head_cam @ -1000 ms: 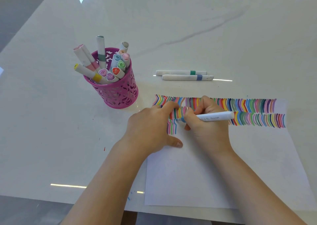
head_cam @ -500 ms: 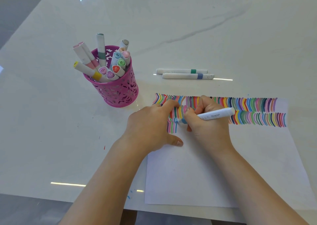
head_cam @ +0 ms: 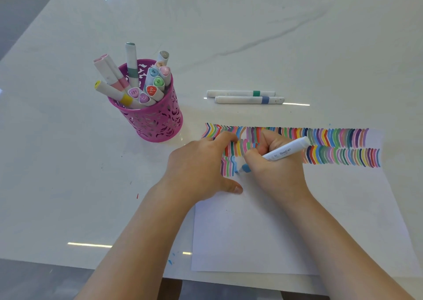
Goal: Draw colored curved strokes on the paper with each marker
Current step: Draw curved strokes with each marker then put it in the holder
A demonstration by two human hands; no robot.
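The right grip (head_cam: 278,171) pinches a blue marker (head_cam: 286,152), fingers curled round its white barrel. The blue tip points down at the paper (head_cam: 263,231), at the end of a short third row of curved strokes (head_cam: 338,147). The left grip (head_cam: 199,164) lies spread and flat on the paper's upper left corner, holding it to the bench (head_cam: 68,162).

The main risk is probably smearing. The right grip sits over the second row and the left index finger lies across the first, so any ink not yet dry could drag under a sliding palm. The bench looks glossy, and if the left grip eased off mid-stroke the sheet could skate and bend the line. The new stroke sits tight against its neighbour, and a slight drift would run the colours together. Small ink flecks on the bench near the paper's lower left corner suggest that marks off the sheet do happen. The pink cup (head_cam: 155,121) of leaning markers stands near the left grip, where a wide reach could tip it.

Whether the tip actually touches the paper is hard to tell. The middle of the rows is hidden under both grips, and the blue marker's cap is nowhere visible. The paper's right edge blends into the white bench. It is unclear whether the two loose markers (head_cam: 240,93) beyond the sheet are capped.
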